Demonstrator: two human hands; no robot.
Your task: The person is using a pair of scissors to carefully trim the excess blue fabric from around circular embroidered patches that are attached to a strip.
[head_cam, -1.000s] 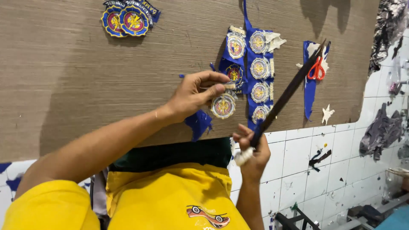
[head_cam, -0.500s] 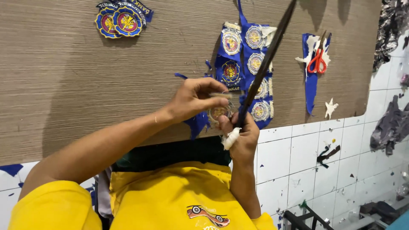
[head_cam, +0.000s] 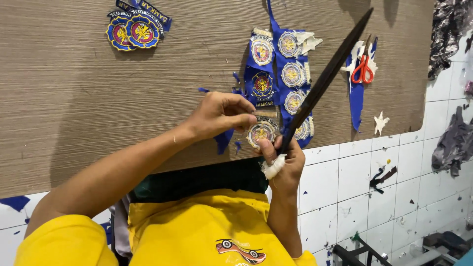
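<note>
A round embroidered patch (head_cam: pixel 261 132), gold and white with a dark rim, sits at the near edge of the brown woven worktop (head_cam: pixel 74 98), pinched by the left hand (head_cam: pixel 219 116), whose thumb and forefinger close on its upper edge; the grip there is narrow and holds the patch. Just to the right and slightly nearer the person, the right hand (head_cam: pixel 283 162) closes its grip round the base of a long dark tool (head_cam: pixel 325 79), the forefinger wrapped in white cloth. The tool's long axis runs on a slant from that hand, beside the patch, up and away toward the far right corner of the worktop, its tip pointing that way; whether it is a pair of long shears or a single blade I cannot tell. The patch lies left of the tool's base, touching or nearly so, and both hands are equally close to it. Beyond it lies a blue strip of uncut patches (head_cam: pixel 286 74), red-handled scissors (head_cam: pixel 363 69) toward the right edge, and two finished patches (head_cam: pixel 133 32) at the far left
</note>
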